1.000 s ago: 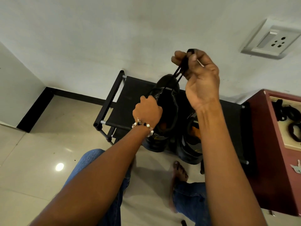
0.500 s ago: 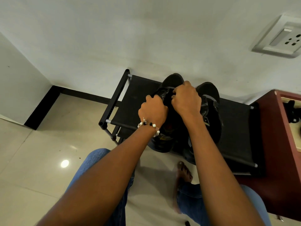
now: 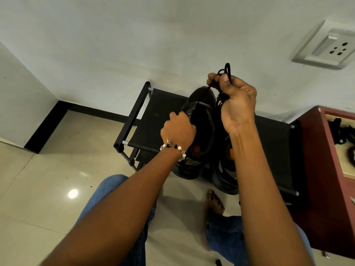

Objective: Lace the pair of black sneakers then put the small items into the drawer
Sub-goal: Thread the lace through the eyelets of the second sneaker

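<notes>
Flanking rack (image 3: 153, 120), drawer (image 3: 343, 146), wall socket (image 3: 326, 48)

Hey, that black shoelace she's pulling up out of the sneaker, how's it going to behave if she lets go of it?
Probably floppy: the shoelace bends into a loose loop above the right hand and only runs straight where it is pulled taut toward the sneaker. It looks thin and light, so it would likely drop limp over the shoe, not spring back. The left hand steadying the sneaker suggests pulling tugs the shoe.

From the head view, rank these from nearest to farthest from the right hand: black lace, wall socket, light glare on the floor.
1. black lace: pinched in the right hand.
2. wall socket: up on the wall, to the right.
3. light glare: far lower left on the floor.
</notes>
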Motion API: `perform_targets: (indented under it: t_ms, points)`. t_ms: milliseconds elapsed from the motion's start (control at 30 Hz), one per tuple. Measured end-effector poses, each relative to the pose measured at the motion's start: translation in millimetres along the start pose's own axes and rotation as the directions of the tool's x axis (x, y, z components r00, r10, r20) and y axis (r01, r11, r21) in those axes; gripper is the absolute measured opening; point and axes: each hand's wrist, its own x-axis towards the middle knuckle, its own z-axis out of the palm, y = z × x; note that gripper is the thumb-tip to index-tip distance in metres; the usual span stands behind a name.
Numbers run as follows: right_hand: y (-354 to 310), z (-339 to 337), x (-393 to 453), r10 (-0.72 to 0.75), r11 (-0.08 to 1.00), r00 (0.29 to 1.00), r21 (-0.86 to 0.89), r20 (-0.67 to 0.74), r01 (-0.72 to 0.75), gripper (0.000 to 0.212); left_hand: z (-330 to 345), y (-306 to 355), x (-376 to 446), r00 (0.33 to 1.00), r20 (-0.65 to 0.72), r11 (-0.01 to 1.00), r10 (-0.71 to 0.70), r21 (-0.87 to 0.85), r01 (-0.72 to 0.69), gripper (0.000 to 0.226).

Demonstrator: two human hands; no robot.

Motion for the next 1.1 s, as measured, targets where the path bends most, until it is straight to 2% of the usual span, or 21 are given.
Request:
perform_targets:
  t_ms: [167, 333, 400, 467, 533, 633, 733, 800, 967, 1000, 1100]
  points:
    - [17.1, -1.5, 1.0, 0.154, 0.975, 0.988, 0.165, -0.023, -0.148, 0.018, -1.0, 0.6, 0.1, 1.000, 0.005, 1.000, -0.017, 0.004, 0.017, 0.021]
    - [3.1, -10.4, 1.1, 0.192, 0.962, 0.981, 0.206, -0.041, -0.180, 0.023, -2.0, 3.4, 0.2, 0.999, 0.013, 0.999, -0.032, 0.017, 0.032, 0.021]
    - [-10.9, -15.2, 3.4, 0.159, 0.986, 0.983, 0.065, -0.087, -0.154, 0.022, -1.3, 3.4, -0.1, 1.000, 0.018, 0.999, -0.026, 0.019, 0.026, 0.022]
    - [-15.4, -21.5, 5.1, 0.087, 0.972, 0.983, -0.203, -0.162, -0.119, 0.018, -0.5, 2.7, 0.2, 1.000, 0.013, 0.999, -0.029, 0.024, 0.028, 0.023]
    - [-10.1, -28.9, 4.1, 0.015, 0.848, 0.978, -0.515, -0.210, -0.123, 0.012, -0.1, 2.3, 0.5, 0.999, 0.015, 0.999, -0.029, 0.027, 0.028, 0.025]
    - [-1.1, -29.4, -2.4, 0.014, 0.630, 0.990, -0.768, -0.139, -0.116, 0.005, 0.4, 0.8, 2.2, 0.999, 0.030, 1.000, -0.024, 0.008, 0.023, 0.027]
    - [10.1, -21.7, -3.0, 0.151, 0.330, 0.988, -0.940, -0.032, -0.081, 0.036, 1.6, -0.6, 3.6, 0.999, 0.041, 0.999, -0.020, -0.043, 0.022, 0.035]
    - [19.4, -18.0, -2.6, 0.234, 0.259, 0.970, -0.957, -0.072, -0.133, 0.042, 2.4, -0.9, 4.6, 0.998, 0.062, 0.998, -0.020, -0.064, 0.024, 0.044]
    - [20.8, -17.0, 3.4, 0.169, 0.240, 0.971, -0.948, -0.169, -0.207, 0.032, 3.7, 0.8, 3.7, 0.996, 0.083, 0.999, -0.023, -0.031, 0.025, 0.051]
    - [16.2, -16.3, 3.4, 0.183, 0.294, 0.969, -0.931, -0.168, -0.217, 0.030, 4.1, 1.8, 3.3, 0.996, 0.086, 0.999, -0.024, -0.024, 0.027, 0.051]
    - [-0.2, -11.0, -2.9, 0.298, 0.640, 0.950, -0.720, -0.087, -0.267, 0.017, 3.5, 3.0, 2.4, 0.996, 0.086, 1.000, -0.025, 0.000, 0.025, 0.050]
